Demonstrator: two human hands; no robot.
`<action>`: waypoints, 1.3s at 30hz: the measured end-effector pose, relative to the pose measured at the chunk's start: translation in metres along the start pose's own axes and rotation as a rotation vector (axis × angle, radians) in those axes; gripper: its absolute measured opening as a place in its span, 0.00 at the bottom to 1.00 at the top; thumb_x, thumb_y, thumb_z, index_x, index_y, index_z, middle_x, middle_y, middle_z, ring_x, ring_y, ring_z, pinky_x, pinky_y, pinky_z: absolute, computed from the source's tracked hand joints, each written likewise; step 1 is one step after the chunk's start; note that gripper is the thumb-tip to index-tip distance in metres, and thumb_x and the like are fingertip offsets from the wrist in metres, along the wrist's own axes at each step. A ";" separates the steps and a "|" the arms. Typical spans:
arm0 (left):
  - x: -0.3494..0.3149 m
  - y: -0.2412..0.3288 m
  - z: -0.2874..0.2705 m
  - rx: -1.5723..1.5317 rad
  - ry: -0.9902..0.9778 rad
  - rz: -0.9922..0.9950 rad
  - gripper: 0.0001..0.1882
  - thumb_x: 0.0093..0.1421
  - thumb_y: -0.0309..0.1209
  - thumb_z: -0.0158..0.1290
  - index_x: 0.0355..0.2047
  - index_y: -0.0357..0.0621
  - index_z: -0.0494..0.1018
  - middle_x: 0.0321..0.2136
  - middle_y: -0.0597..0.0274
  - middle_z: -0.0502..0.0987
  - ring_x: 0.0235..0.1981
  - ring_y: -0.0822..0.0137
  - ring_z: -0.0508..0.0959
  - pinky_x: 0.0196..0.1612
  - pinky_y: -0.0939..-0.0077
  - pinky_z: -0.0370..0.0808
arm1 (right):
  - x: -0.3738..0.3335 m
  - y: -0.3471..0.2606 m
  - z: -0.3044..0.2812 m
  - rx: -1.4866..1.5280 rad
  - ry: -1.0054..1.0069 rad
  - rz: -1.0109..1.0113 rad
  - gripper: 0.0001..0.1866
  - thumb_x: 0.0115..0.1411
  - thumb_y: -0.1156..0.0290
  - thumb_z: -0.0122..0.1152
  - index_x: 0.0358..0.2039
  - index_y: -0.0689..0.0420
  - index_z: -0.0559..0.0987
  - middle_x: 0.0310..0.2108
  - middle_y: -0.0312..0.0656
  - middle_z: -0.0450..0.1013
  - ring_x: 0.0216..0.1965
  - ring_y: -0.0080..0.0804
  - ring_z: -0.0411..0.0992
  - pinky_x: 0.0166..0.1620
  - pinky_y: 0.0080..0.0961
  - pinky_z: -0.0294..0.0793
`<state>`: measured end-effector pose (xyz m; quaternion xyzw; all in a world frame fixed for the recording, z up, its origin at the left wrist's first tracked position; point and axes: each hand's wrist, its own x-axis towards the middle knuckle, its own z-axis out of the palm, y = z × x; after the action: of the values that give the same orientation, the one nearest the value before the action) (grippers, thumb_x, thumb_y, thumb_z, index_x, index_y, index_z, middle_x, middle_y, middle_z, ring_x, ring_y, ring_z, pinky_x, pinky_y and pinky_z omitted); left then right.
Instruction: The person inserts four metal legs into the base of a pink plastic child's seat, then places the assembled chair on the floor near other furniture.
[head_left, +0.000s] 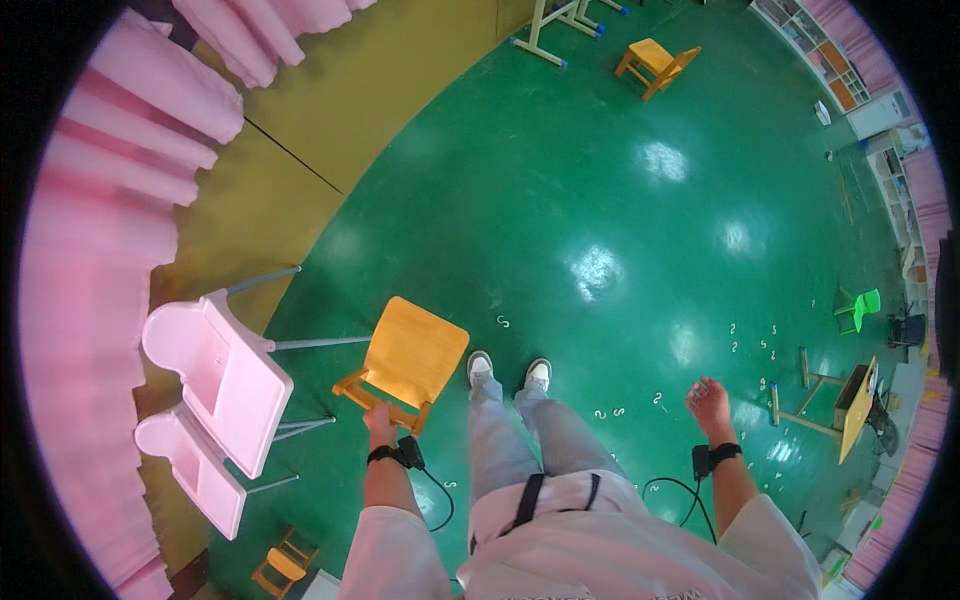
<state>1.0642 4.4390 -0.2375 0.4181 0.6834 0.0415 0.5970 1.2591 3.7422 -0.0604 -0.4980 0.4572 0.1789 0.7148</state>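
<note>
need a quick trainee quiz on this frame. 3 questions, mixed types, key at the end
1. Which hand is gripping a wooden chair?
2. True or false: the right hand is touching that chair.
3. What colour are the two tray-topped units to the left of it? (a) blue (b) pink (c) black

Key:
1. The left hand.
2. False; it is well apart from it, out to the right.
3. b

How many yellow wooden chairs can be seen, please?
3: the held chair in the left hand, the far chair at upper right, the third chair at lower left. Others may be hidden.
</note>
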 end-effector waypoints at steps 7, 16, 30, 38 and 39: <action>0.102 -0.054 0.003 -0.207 0.012 -0.042 0.17 0.53 0.22 0.57 0.43 0.41 0.66 0.35 0.57 0.73 0.32 0.60 0.76 0.31 0.65 0.75 | 0.008 0.001 0.105 -0.116 0.037 0.000 0.14 0.62 0.57 0.46 0.42 0.52 0.70 0.30 0.35 0.70 0.33 0.34 0.70 0.39 0.34 0.69; 0.173 -0.096 -0.005 -0.348 -0.061 -0.192 0.18 0.55 0.23 0.56 0.45 0.44 0.64 0.37 0.59 0.72 0.36 0.61 0.76 0.36 0.64 0.76 | 0.013 0.029 0.147 -0.234 0.104 0.087 0.14 0.63 0.56 0.46 0.40 0.51 0.70 0.31 0.36 0.71 0.33 0.35 0.70 0.38 0.34 0.70; 0.200 -0.088 -0.035 0.013 -0.065 -0.235 0.16 0.53 0.34 0.56 0.40 0.40 0.70 0.31 0.57 0.75 0.32 0.58 0.75 0.32 0.65 0.72 | 0.043 0.040 0.144 -0.182 0.085 0.112 0.13 0.63 0.55 0.46 0.38 0.50 0.70 0.31 0.38 0.71 0.34 0.37 0.71 0.38 0.37 0.71; 0.167 0.030 0.000 0.430 -0.214 -0.071 0.20 0.53 0.43 0.54 0.42 0.44 0.71 0.32 0.62 0.75 0.34 0.63 0.75 0.31 0.68 0.71 | 0.028 0.028 0.127 0.027 0.053 0.084 0.12 0.63 0.57 0.44 0.37 0.53 0.68 0.30 0.40 0.70 0.33 0.39 0.70 0.40 0.39 0.70; 0.164 0.058 0.005 0.955 -0.274 0.182 0.20 0.52 0.45 0.55 0.41 0.45 0.72 0.32 0.63 0.75 0.34 0.64 0.76 0.31 0.68 0.72 | 0.023 0.023 0.122 0.071 0.034 0.066 0.12 0.63 0.57 0.44 0.37 0.53 0.68 0.30 0.40 0.70 0.33 0.39 0.70 0.40 0.39 0.70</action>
<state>1.1087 4.5763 -0.3346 0.7039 0.5024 -0.2791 0.4174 1.3129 3.8541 -0.0818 -0.4598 0.4916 0.1774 0.7180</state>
